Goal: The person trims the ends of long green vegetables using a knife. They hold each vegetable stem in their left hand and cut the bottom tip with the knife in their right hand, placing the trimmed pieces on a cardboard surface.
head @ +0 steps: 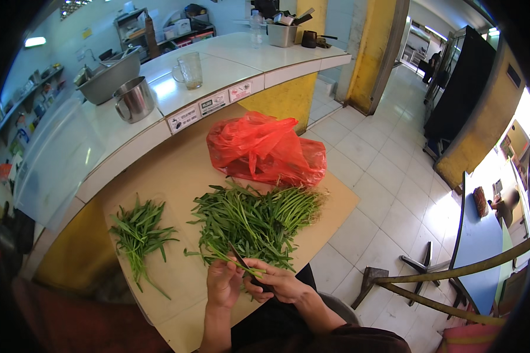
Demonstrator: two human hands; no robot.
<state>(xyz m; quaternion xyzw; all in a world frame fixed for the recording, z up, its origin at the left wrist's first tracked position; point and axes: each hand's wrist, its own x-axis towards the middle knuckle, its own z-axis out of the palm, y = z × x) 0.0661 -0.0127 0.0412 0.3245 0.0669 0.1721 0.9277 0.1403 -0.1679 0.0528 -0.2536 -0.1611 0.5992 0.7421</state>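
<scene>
My right hand [276, 282] grips a small knife [238, 255] with a dark blade, its tip pointing up and away to the left. Between the fingers of my left hand [223, 280] is a green water spinach stem [218, 252], which crosses beside the blade and reaches my right fingers. Just beyond my hands lies a large heap of water spinach [243, 216], its rooted ends turned to the right. To the left, a smaller bunch of leafy stems [142, 238] rests apart on the tan tabletop [181, 300].
A red plastic bag [265, 152] sits behind the heap. On the white tiled counter [229, 66] stand a steel mug [134, 99], a glass mug [190, 70] and a grey basin [110, 75]. Right of me are a blue table [479, 256] and a seated person [505, 207].
</scene>
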